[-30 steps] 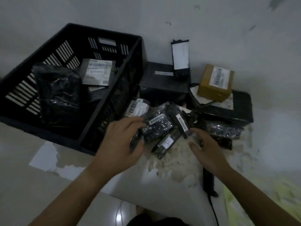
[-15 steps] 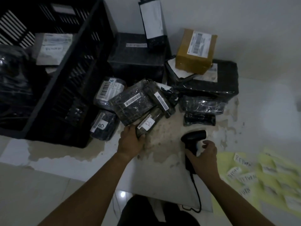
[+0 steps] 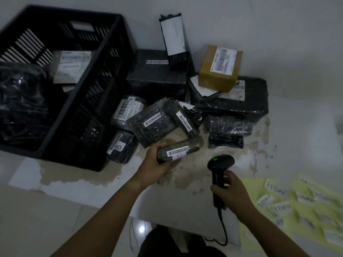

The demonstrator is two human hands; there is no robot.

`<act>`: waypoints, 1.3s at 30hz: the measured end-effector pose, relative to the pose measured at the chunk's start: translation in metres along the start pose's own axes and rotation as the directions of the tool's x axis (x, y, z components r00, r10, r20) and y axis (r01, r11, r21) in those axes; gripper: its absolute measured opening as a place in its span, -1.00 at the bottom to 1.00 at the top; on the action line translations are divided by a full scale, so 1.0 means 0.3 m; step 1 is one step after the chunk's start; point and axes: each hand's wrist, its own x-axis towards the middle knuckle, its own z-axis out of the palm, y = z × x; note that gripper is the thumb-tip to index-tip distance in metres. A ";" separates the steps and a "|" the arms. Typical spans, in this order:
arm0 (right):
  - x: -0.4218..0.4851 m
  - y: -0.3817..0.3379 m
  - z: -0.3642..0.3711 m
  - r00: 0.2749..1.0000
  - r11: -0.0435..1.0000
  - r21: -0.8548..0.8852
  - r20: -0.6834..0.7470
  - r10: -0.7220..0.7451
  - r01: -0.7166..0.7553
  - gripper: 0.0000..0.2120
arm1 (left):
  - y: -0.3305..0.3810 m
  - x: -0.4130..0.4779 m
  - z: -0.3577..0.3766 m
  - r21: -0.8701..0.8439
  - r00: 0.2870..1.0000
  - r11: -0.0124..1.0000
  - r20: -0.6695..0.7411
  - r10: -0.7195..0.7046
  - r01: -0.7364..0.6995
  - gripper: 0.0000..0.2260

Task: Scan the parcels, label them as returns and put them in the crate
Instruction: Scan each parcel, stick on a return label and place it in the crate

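My left hand (image 3: 155, 164) grips a small dark tube-shaped parcel (image 3: 179, 149) with a white barcode label facing up, held just off the floor. My right hand (image 3: 231, 194) holds the handle of a black barcode scanner (image 3: 220, 164); its head shows a green light and points toward the parcel. A black slatted crate (image 3: 104, 75) stands at the left and holds a big black bag and a grey parcel (image 3: 71, 66) marked RETURN. Behind the held parcel lies a pile of black wrapped parcels (image 3: 154, 121) with barcode labels.
Yellow sheets with handwritten RETURN stickers (image 3: 274, 186) lie on the floor at the right. A brown cardboard box (image 3: 220, 68) sits on a large black parcel (image 3: 241, 101) by the wall. A black box (image 3: 157, 71) and an upright pouch (image 3: 173, 39) stand behind. The scanner cable trails toward me.
My left hand has pulled the small tube parcel out of the pile toward me. My right hand has picked the scanner up off the floor and aimed it at the parcel.
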 end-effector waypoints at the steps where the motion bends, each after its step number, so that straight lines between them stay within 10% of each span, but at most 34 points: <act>1: -0.036 -0.013 -0.020 1.000 1.000 0.023 0.026 -0.013 0.013 -0.73 | 0.017 -0.012 0.004 -0.061 1.000 0.998 0.007 -0.021 0.022 -0.60; 5: -0.198 -0.071 -0.076 0.999 0.986 0.165 0.017 -0.037 0.034 -0.90 | 0.083 -0.034 0.043 -0.352 0.987 0.929 -0.066 -0.146 0.114 -0.90; 13: -0.403 -0.209 -0.109 0.976 0.945 0.245 -0.070 -0.207 0.218 -0.84 | 0.164 -0.029 0.122 -0.685 0.962 0.722 -0.125 -0.242 0.093 -0.81; 39: -0.424 -0.241 -0.109 0.966 0.950 0.193 -0.131 -0.223 0.246 -0.61 | 0.234 -0.028 0.180 -0.598 0.988 0.801 -0.111 -0.111 0.023 -0.69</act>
